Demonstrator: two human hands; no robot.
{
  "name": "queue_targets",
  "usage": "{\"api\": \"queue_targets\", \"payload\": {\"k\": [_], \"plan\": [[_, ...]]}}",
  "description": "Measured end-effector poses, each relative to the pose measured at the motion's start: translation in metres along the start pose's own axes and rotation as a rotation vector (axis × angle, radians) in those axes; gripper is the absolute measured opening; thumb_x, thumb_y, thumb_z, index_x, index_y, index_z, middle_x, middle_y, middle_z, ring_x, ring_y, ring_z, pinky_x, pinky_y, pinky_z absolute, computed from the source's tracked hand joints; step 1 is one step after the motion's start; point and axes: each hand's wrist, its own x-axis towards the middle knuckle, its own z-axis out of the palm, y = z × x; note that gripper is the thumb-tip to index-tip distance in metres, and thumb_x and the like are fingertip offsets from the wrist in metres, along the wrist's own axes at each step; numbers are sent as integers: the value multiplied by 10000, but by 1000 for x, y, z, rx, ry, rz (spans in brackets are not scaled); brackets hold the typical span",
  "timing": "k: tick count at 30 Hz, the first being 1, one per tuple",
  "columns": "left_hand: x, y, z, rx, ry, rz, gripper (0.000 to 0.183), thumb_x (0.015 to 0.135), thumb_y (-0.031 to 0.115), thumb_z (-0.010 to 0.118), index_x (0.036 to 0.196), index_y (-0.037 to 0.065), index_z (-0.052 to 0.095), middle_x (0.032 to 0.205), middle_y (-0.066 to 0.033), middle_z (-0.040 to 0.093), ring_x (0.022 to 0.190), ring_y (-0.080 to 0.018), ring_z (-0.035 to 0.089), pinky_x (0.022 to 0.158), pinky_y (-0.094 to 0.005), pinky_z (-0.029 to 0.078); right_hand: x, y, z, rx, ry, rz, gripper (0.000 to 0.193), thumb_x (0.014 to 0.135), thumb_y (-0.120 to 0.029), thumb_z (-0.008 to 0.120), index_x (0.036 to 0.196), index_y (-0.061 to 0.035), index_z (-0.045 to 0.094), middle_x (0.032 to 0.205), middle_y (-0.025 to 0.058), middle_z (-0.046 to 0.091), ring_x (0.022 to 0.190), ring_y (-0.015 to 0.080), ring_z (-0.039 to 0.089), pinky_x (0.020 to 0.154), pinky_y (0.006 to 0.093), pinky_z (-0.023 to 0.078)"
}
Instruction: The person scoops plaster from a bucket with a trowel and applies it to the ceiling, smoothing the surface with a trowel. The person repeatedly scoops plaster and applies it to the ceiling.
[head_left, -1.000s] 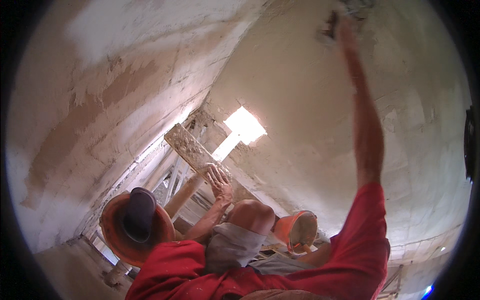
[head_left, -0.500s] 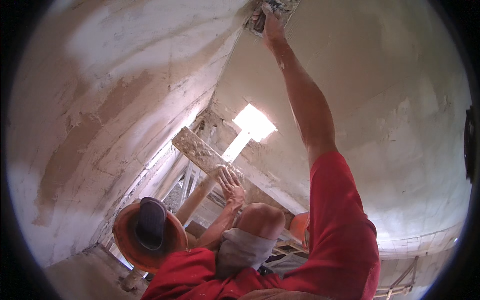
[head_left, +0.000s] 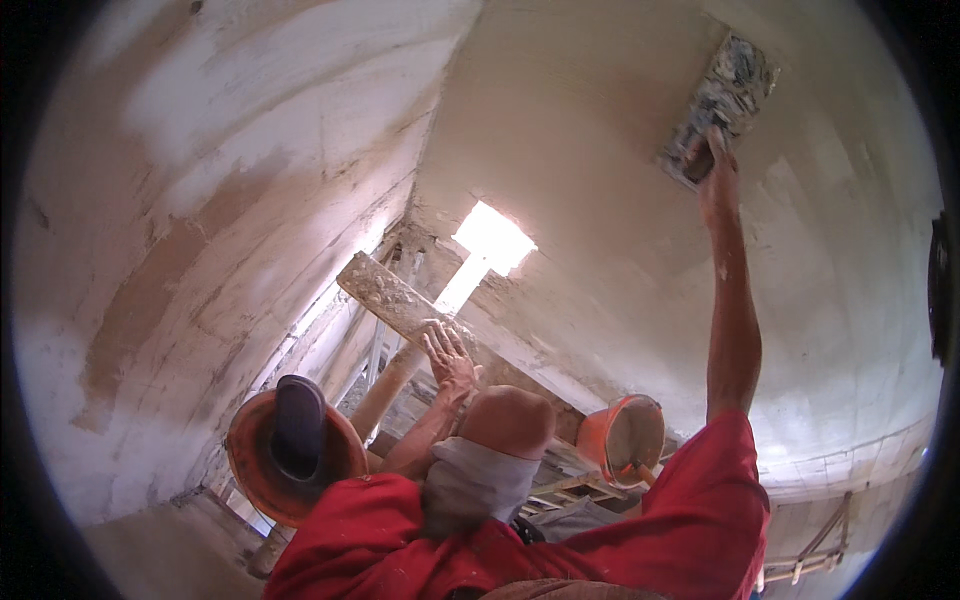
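My right arm reaches up and right, and my right hand [head_left: 718,182] is closed around the handle of a rectangular plastering trowel [head_left: 738,88]. The trowel's mortar-smeared back shows, and its blade lies on or close against the smooth grey-beige plastered wall [head_left: 580,130]. My left hand [head_left: 450,356] rests on a rough, mortar-spattered wooden plank [head_left: 385,292] in the middle, its fingers stretched out and holding nothing. Just below that hand is my bent knee [head_left: 508,420].
An orange bucket [head_left: 592,440] with grey contents stands right of my knee. At the left, a dark oval thing [head_left: 299,425] overlaps a round orange container [head_left: 247,450]. Bright light enters through a wall opening [head_left: 495,238]. A patchy wall [head_left: 230,230] rises on the left.
My right hand has swept the trowel from the top corner rightward and down across the wall. More of the orange bucket shows. My left hand stays on the plank.
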Motion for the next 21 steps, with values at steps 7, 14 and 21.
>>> {"api": "queue_targets", "payload": {"k": [7, 14, 21], "plan": [[17, 4, 6, -151, -29, 13, 980, 802, 706, 460, 1414, -36, 269, 1456, -318, 199, 1403, -402, 105, 1131, -536, 14, -85, -67, -197, -118, 233, 13, 220, 938, -319, 561, 871, -110, 570, 805, -14, 536, 752, 100, 499, 700, 272, 404], [129, -7, -57, -866, -393, 766, 423, 917, 330, 495, 1213, 35, 557, 1157, -143, 596, 1058, -272, 549, 966, -412, 401, -203, -65, -266, -576, 107, 31, 352, 939, -351, 543, 1117, -49, 576, 996, 86, 584, 935, 205, 516, 874, 361, 404], [-86, 262, -248, -1220, -1105, 631, 669, 931, 587, 377, 1305, 33, 390, 1331, -157, 460, 1153, -282, 503, 988, -424, 392, -294, 2, -221, -1166, -154, -9, 338, 890, -215, 584, 1165, -23, 539, 1054, 215, 593, 976, 410, 567, 826, 464, 449]]}}
